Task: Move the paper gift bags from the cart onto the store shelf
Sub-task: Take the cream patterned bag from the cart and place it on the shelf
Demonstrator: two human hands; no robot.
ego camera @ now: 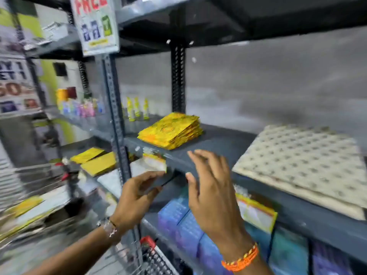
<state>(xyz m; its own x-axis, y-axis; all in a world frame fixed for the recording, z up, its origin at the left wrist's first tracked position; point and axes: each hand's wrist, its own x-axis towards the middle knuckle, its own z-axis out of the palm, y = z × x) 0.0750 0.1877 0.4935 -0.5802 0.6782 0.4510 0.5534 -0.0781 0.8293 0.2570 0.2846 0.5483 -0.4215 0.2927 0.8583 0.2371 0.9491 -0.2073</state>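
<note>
Nearest, the cart [153, 255] pokes in at the bottom. Both hands hang empty before the shelf's front edge: left hand [137, 197] loosely curled, right hand [210, 193] spread. Farther in, the shelf [218, 141] carries yellow gift bags [170, 131] and, at its right, a cream patterned stack [301, 165]; more probably wait.

A grey metal shelf [218, 143] carries a flat stack of yellow paper gift bags [170, 131] and, well to their right, a stack of cream patterned bags [303, 165] overhanging the front edge. Both bare hands hover just before the shelf's front lip: the left hand [137, 197] loosely curled, the right hand [212, 191] with fingers spread, neither holding anything. Small yellow bottles [137, 109] stand behind the yellow stack. A cart [155, 257] with a red corner shows at the bottom, blurred.
</note>
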